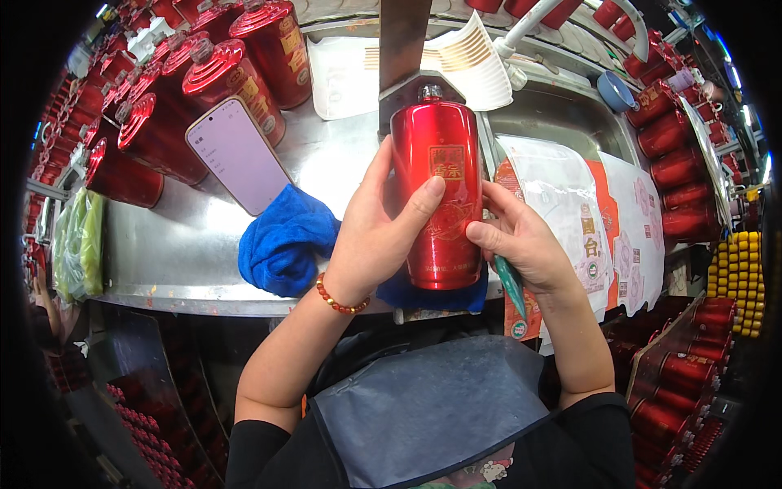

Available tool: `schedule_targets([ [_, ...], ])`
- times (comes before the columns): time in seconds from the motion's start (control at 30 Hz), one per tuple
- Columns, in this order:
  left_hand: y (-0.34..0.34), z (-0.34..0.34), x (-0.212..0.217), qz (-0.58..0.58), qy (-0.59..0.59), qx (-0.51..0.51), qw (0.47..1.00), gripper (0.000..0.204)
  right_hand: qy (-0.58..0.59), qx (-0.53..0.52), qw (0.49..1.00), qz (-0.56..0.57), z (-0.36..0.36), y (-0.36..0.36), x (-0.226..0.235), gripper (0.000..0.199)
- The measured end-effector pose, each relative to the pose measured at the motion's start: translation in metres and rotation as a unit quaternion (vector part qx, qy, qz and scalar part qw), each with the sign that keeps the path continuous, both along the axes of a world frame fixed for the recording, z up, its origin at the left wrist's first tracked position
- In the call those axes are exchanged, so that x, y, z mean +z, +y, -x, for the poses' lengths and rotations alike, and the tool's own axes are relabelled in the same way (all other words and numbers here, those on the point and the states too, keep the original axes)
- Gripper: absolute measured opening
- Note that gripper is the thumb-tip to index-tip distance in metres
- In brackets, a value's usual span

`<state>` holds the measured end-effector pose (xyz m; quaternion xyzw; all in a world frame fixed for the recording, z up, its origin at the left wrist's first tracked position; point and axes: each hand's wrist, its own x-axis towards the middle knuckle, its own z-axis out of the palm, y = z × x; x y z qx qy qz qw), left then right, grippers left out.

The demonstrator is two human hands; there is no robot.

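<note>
Left hand (371, 232) and right hand (528, 244) clasp a glossy red tapered bottle (444, 216), a pointed green tool (510, 285) also in the right, crumpled blue fabric cloth (285, 244) left of the grip.

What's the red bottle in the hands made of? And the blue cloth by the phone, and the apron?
Bottle: maybe glass or metal, with a shiny red coating; bright light reflects off it.
Cloth: soft fabric, perhaps towelling; it's dull and bunched in folds.
Apron: probably plastic or coated fabric; it has a faint sheen.
</note>
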<state>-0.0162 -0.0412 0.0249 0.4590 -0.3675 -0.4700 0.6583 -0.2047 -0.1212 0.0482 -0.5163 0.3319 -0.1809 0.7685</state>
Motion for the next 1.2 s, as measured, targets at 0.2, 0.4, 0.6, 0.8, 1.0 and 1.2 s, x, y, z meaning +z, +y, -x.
schedule_targets([
  [0.2,-0.001,-0.002,0.0,0.005,0.007,-0.011,1.0,0.062,0.001,0.006,1.0,0.009,-0.002,0.0,0.001,0.075],
  [0.4,-0.001,0.0,0.002,0.029,0.05,-0.014,0.998,0.057,0.008,0.004,1.0,0.023,0.001,-0.001,-0.005,0.078],
  [0.6,0.0,-0.001,-0.004,0.026,0.041,-0.007,0.999,0.064,0.001,-0.012,1.0,0.017,-0.002,0.001,-0.005,0.078],
  [0.8,0.017,-0.009,-0.036,-0.026,-0.226,0.071,0.971,0.084,0.032,0.015,0.999,0.01,0.01,-0.003,-0.001,0.091],
  [1.0,0.041,-0.007,-0.03,-0.038,-0.255,0.01,0.966,0.082,0.019,-0.003,0.999,0.043,0.004,0.008,0.0,0.09],
  [1.2,0.041,-0.009,-0.036,-0.036,-0.199,-0.011,0.979,0.079,0.022,0.012,0.998,0.065,0.003,0.008,-0.001,0.091],
])
